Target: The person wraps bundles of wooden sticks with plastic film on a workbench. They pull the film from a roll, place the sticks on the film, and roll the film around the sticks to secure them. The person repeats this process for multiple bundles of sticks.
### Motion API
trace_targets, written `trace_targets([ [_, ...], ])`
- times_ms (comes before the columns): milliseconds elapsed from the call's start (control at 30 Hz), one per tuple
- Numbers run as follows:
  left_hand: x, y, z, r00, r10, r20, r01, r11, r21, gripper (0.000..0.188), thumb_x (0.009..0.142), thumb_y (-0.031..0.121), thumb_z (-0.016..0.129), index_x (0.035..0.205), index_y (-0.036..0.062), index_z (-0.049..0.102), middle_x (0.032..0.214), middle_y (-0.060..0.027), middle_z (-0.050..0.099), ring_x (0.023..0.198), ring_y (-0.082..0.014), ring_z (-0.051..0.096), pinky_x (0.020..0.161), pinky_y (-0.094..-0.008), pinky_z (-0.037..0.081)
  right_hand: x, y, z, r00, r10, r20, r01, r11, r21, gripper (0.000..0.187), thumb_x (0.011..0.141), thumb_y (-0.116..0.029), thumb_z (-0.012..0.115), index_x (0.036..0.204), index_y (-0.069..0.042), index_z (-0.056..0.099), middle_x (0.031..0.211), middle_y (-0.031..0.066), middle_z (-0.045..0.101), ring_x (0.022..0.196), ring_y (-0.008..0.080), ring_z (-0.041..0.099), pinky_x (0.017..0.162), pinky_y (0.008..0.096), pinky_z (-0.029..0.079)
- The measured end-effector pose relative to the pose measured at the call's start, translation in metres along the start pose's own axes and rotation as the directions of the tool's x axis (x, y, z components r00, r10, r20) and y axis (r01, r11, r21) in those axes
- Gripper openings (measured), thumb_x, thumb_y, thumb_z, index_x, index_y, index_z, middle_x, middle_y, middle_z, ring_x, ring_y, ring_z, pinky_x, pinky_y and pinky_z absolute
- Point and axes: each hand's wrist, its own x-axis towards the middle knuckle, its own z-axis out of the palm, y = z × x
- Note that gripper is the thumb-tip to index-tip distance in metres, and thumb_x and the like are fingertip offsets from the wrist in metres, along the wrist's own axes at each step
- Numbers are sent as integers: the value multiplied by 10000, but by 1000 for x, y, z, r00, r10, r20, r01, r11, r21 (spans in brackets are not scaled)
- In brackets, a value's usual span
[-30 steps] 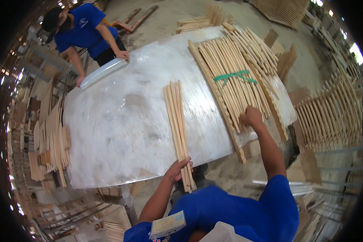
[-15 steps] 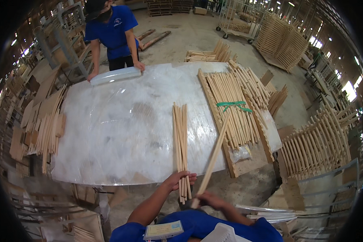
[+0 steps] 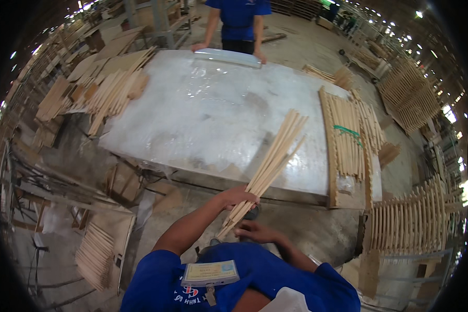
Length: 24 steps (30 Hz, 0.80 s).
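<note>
A bundle of several long, thin wooden rods (image 3: 276, 160) slants up and to the right over the near edge of the table. My left hand (image 3: 239, 197) is closed around it near its lower part, and the upper ends fan out slightly. Just right of the rods' lower ends is my right hand (image 3: 257, 232), its fingers loosely stretched and apart, with no rod seen in it. Whether its fingertips touch the lowest rod ends cannot be made out.
A film-covered table (image 3: 192, 119) lies ahead. On its right, rods tied with green string (image 3: 347, 132) lie between notched wooden rails (image 3: 327, 151). Wooden strips (image 3: 117, 93) are piled at left. Across the table a co-worker (image 3: 238, 23) holds a film roll (image 3: 228, 57). A rod rack (image 3: 408, 221) stands at right.
My view has swung, so the table sits farther right. The rod bundle has tilted rightward in my left hand. My right hand no longer holds its separate wooden stick.
</note>
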Motion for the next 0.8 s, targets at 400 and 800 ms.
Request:
trace_targets([
  [400,-4,95,-38,879,453,147,-436,641,631,584,883,181,840,1389,37,589,1162,-82,698,1038,-152,665,910,-352,557,32,-143,-197,482,-537,-693,876,277,395,458,1030,-299,739,1413,-112,572,1233,92,674,1103,281,675,1052,494,527],
  [800,4,215,-102,691,722,-30,-618,611,495,1200,771,247,968,1714,103,241,1686,-154,401,1582,-327,380,1316,-465,287,155,-155,-219,456,-537,-710,705,705,-80,351,857,-191,867,1096,-28,669,995,92,717,913,184,685,836,367,575],
])
